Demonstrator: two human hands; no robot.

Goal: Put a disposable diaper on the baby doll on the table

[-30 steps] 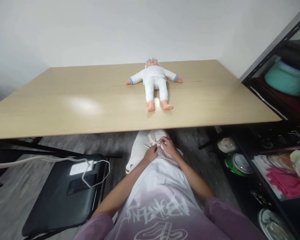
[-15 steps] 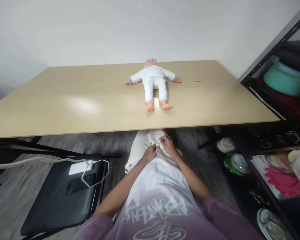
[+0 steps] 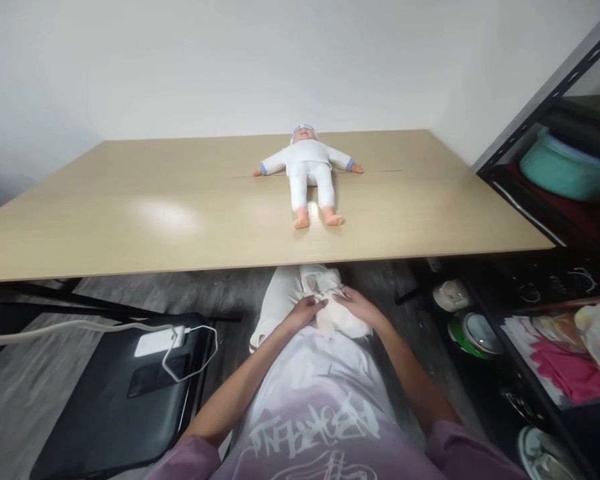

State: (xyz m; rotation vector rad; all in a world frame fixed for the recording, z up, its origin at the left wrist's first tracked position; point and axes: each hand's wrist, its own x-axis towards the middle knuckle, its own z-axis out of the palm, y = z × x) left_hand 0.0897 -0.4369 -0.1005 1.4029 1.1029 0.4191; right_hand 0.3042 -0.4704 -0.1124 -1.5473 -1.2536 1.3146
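Observation:
A baby doll (image 3: 309,172) in a white suit with blue cuffs lies on its back on the far middle of the wooden table (image 3: 180,213), feet toward me. Below the table's near edge, both hands rest at my lap. My left hand (image 3: 304,311) and my right hand (image 3: 359,304) lie on a bunched piece of white cloth (image 3: 334,315), fingers curled into its folds. The cloth rests on my pale trousers, and part of it is hidden under my hands.
A black chair (image 3: 115,400) at lower left carries a white charger with cable (image 3: 153,340) and a dark phone. A black metal shelf (image 3: 555,200) on the right holds a teal pot, bowls and pink cloth. Grey wood floor lies below.
My hands have spread apart on the cloth, the right one sliding rightward, exposing more white fabric between them. The view has tipped slightly so the table sits lower.

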